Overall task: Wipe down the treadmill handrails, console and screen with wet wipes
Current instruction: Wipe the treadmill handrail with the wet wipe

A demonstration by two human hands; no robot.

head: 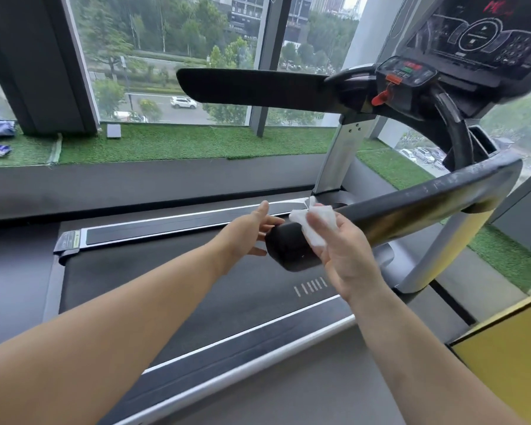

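Wiping the tip of the near handrail (426,204): right hand (347,256) pinches the wet wipe (314,222), thumb pressing it on top. Left hand (249,231), fingers loosely spread, sits at the tip's 9 o'clock, probably bracing. Console (405,75) is at 1 o'clock.

Gym w/ treadmill (258,305) by big windows (172,56), fake turf sill (196,142).

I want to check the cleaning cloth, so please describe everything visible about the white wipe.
The wipe is white, thin and crumpled, like soft fabric. It lies draped over the near black handrail, close to its rounded end. The right hand holds it against the rail. One corner sticks up.
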